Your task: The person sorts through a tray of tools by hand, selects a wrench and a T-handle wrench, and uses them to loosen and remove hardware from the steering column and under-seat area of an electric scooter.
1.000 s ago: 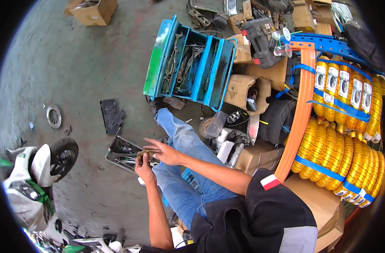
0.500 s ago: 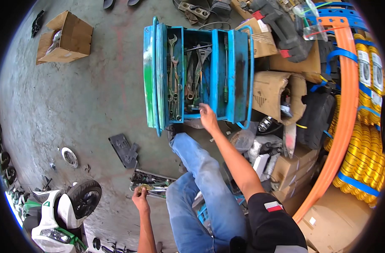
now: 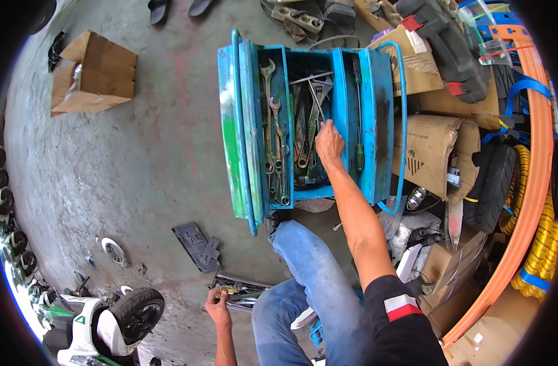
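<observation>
A blue metal toolbox stands with its trays spread in front of my legs. My right hand reaches into its middle compartment, fingers closed round the shaft of a T-handle wrench. The crossbar of this wrench points away from me. Beneath it lie an adjustable wrench and other tools. Combination wrenches fill the left tray, and a green-handled screwdriver lies in the right one. Low on the left, my left hand pinches a small brass-coloured part, its shape unclear, over a tray of tools.
A black plastic piece lies on the floor left of my knee. An open cardboard box stands far left, a white and green motorbike near left. Cartons, a tyre and an orange beam crowd the right side.
My right hand has moved from the toolbox's near edge deeper into the middle compartment and taken hold of the T-handle wrench. My left hand keeps its pinch. The whole view has shifted.
</observation>
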### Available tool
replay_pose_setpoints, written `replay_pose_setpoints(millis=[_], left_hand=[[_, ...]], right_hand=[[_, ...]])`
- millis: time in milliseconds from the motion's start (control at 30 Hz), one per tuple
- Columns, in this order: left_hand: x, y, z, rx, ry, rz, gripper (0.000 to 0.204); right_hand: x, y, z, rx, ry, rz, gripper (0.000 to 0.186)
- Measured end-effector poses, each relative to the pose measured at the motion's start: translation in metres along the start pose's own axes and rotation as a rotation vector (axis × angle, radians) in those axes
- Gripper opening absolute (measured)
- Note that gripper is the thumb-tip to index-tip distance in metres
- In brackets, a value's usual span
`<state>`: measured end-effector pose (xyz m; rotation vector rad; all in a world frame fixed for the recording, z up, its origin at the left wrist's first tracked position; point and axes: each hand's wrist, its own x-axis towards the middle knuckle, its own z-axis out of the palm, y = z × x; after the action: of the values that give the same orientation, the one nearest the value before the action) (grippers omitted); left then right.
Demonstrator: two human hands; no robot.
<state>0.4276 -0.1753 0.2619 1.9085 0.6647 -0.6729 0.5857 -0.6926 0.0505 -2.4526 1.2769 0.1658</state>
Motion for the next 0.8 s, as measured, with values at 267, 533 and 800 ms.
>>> replay_pose_setpoints(millis=[267,533,800], left_hand=[[-0.08,0.08,-0.075,0.083,-0.005,0.083,0.014],[-0.156,0.263,-0.111,-0.129,0.014,0.138,0.032],[-0.159,0.35,-0.141,-0.481,-0.051,0.077,0.023]], right_hand=[[0.019,-0.042,-0.185,-0.501,-0.08,-0.344,0.017],[-0.158,-0.004,-0.35,-0.034,-0.476,-0.012,0.041],[-0.296,-0.074,-0.413,0.397,-0.724,-0.155,0.024]])
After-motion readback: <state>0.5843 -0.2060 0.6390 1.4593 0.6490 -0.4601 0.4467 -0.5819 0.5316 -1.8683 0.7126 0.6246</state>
